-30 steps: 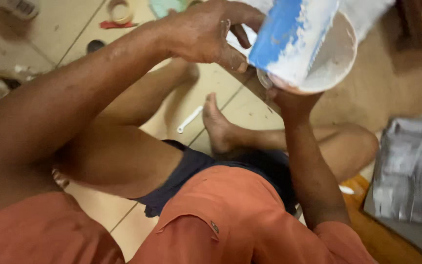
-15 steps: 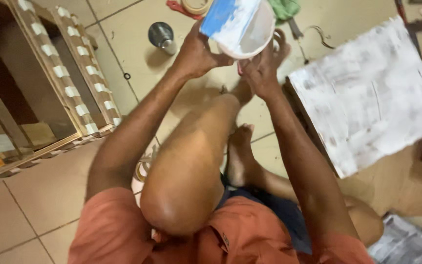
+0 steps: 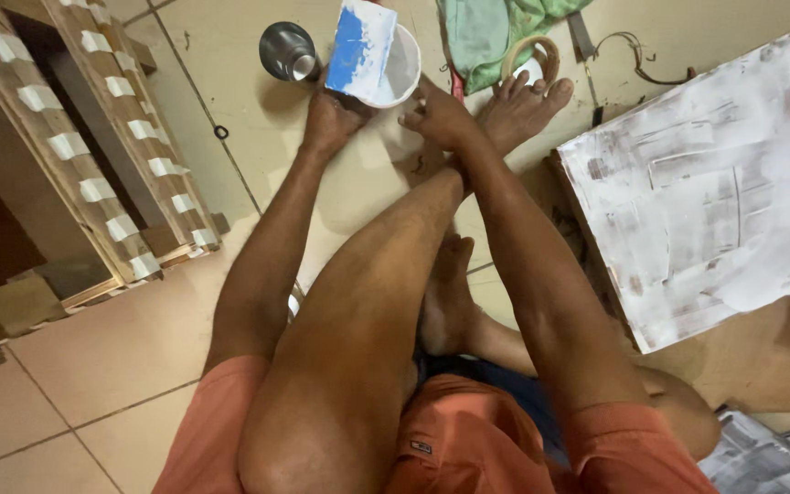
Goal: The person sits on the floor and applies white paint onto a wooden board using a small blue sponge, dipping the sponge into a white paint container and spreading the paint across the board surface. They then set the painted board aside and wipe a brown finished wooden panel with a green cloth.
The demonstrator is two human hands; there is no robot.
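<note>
Head view shows the left hand (image 3: 331, 114) gripping the tilted white-and-blue tub (image 3: 372, 53) low over the floor (image 3: 230, 91) beside a steel cup (image 3: 287, 51), the right hand (image 3: 439, 114) steadying its rim; best kept level, supported underneath.

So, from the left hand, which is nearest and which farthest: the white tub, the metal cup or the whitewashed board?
1. White tub: held in the left hand, just above it.
2. Metal cup: on the floor, up and to the left.
3. Whitewashed board: far off on the right side.
</note>
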